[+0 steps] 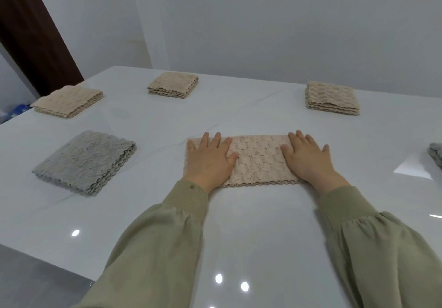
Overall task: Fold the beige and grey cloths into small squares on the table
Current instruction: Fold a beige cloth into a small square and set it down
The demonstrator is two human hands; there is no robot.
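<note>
Progress, judged from the head view, seems well past the halfway mark. Four finished squares lie on the table [239,224], well apart from one another. The far-left square [67,102], beige, is in the upper left of the frame. The middle square [173,87], beige, sits at upper centre. The right square [332,98], also beige, is in the upper right. The grey square [86,162] is at mid-left. Each shows several stacked layers with wavy edges and looks done.

The beige cloth [259,159] in hand lies at the centre of the frame as a wide strip, its scalloped edge toward the bottom. It looks folded once already, though the layers are hard to count from here. The left hand [208,158] rests flat on the strip's left end. Its fingers are straight and spread, pressing down and gripping nothing. The right hand [308,158] lies the same way on the right end, fingers straight, holding nothing. The middle of the strip shows bare between them.

The strip probably needs one more fold, end over end, to match the finished squares.

A grey cloth [436,154] shows at the right edge of the frame, cut off by it. I cannot tell whether it is folded, so it may also be left to do.
</note>
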